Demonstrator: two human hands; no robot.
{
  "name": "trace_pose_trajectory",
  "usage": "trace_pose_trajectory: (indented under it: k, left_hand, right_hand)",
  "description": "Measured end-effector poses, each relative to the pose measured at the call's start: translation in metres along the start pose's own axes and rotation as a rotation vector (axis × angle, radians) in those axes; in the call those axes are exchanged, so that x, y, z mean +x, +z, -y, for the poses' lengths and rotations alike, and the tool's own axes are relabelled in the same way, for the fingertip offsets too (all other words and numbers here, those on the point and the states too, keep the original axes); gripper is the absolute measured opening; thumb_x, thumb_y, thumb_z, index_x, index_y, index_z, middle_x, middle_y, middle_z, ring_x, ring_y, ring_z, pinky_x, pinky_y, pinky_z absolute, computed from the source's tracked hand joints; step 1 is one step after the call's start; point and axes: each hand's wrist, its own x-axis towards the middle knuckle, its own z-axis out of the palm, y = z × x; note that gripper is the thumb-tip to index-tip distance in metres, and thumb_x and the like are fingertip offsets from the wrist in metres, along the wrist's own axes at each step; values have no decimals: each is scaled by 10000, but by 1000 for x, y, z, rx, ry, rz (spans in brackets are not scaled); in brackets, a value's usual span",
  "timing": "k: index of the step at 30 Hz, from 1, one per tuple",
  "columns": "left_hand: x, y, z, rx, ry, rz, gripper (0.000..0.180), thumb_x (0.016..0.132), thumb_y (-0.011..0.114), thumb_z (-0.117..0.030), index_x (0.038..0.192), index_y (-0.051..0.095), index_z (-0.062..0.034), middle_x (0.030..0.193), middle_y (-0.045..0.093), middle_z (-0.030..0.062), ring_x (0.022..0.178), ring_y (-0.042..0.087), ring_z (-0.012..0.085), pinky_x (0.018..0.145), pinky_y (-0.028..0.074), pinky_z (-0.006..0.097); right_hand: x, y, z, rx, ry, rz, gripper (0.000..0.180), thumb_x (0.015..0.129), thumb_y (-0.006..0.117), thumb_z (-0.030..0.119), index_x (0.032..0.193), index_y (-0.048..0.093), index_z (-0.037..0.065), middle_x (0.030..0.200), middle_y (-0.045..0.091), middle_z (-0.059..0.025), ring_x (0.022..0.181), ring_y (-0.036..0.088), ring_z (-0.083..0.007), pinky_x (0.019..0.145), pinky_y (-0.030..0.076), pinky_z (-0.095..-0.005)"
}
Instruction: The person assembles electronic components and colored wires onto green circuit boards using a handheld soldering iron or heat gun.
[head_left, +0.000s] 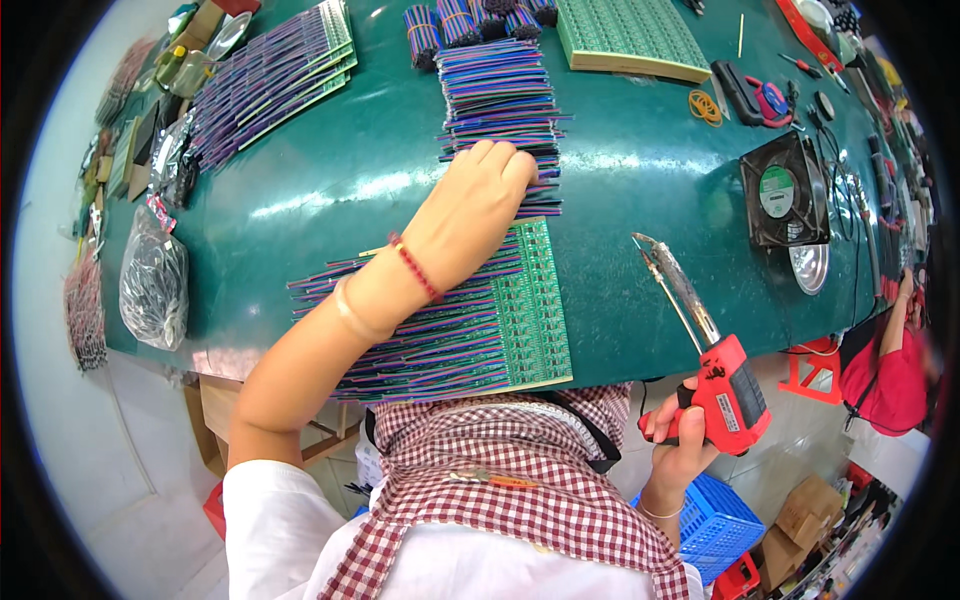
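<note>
My left hand (478,195) is closed, knuckles up, over the near end of a long row of thin multicoloured wires (500,95). Its fingertips are hidden, so what they pinch cannot be made out. Under my left forearm lies a green circuit board panel (535,300) at the table's near edge. Rows of blue, red and dark wires (430,345) stick out from it to the left. My right hand (685,435) is wrapped round a red and black soldering gun (735,395). Its metal tip and thin feed tube point up and left, apart from the panel.
On the green table (640,190) sit wired panels (275,80), stacked bare panels (635,40), wire bundles (460,22), rubber bands (704,108), a black fan (785,190), a metal dish (810,268) and a plastic bag (153,290). Another person in red (890,380) is at far right.
</note>
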Motion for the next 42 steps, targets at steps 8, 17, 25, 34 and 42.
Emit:
trace_pose_trajectory:
  k: [8, 17, 25, 34, 42]
  left_hand:
    - [-31, -23, -31, -212, -189, 161, 110, 833, 644, -40, 938, 626, -12, 928, 537, 127, 827, 584, 315, 741, 502, 411]
    - [-62, -27, -60, -307, -294, 16, 223, 768, 696, 44, 973, 691, -44, 780, 540, 88, 669, 596, 253, 579, 489, 340]
    - [-71, -15, -57, -323, -267, 15, 210, 763, 707, 28, 958, 692, -50, 839, 577, 79, 697, 611, 227, 599, 506, 331]
    - [-73, -12, -51, -257, -126, -59, 291, 669, 692, 40, 946, 699, -50, 858, 585, 77, 752, 616, 229, 640, 530, 328]
    - [-75, -7, -48, -260, -109, -69, 304, 663, 684, 48, 952, 692, -46, 845, 577, 74, 738, 605, 228, 621, 517, 327]
  right_hand:
    - [-3, 1, -4, 9, 66, -21, 328, 958, 518, 228, 1156, 497, -34, 633, 522, -66, 456, 419, -92, 427, 390, -244]
    - [-11, -7, -1, 42, 65, 69, 340, 953, 533, 235, 1155, 498, -35, 627, 522, -72, 445, 426, -102, 426, 394, -254]
    - [-22, -2, -6, -59, 211, 196, 375, 940, 573, 237, 1187, 498, -34, 644, 531, -80, 489, 435, -105, 463, 409, -262]
    - [-27, 1, -13, -106, 302, 261, 366, 928, 593, 195, 1197, 508, -39, 695, 572, -89, 521, 476, -111, 505, 440, -263]
    - [-22, 3, -18, -206, 208, 312, 272, 927, 568, 141, 1112, 542, -57, 691, 575, -80, 530, 497, -111, 507, 446, -263]
